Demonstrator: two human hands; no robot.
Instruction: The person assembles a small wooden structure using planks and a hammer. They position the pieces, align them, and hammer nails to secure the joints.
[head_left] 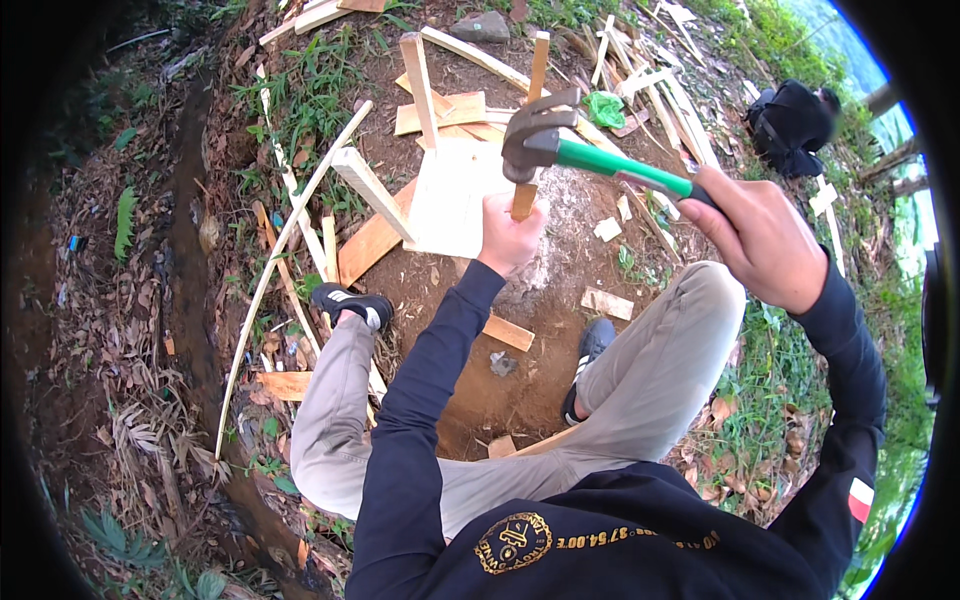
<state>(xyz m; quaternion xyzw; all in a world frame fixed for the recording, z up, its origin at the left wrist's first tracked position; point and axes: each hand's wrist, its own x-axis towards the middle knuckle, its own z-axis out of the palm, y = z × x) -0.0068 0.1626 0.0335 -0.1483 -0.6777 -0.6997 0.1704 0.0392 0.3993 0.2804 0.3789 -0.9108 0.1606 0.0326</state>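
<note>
A claw hammer with a green and black handle is in my right hand, whose fingers wrap round the grip's end. Its dark metal head appears just above the top of a wooden leg. Around that leg my left hand is closed. The leg stands at the near right corner of a pale square board, which lies on the ground. More legs rise from the board: one at the near left, one at the far left and one at the far right, partly behind the hammer head.
Loose planks and offcuts lie about on bare soil. A long bent strip slants along the left, beside a narrow ditch. A green plastic bag and a wood pile lie beyond. A person in black is at the far right.
</note>
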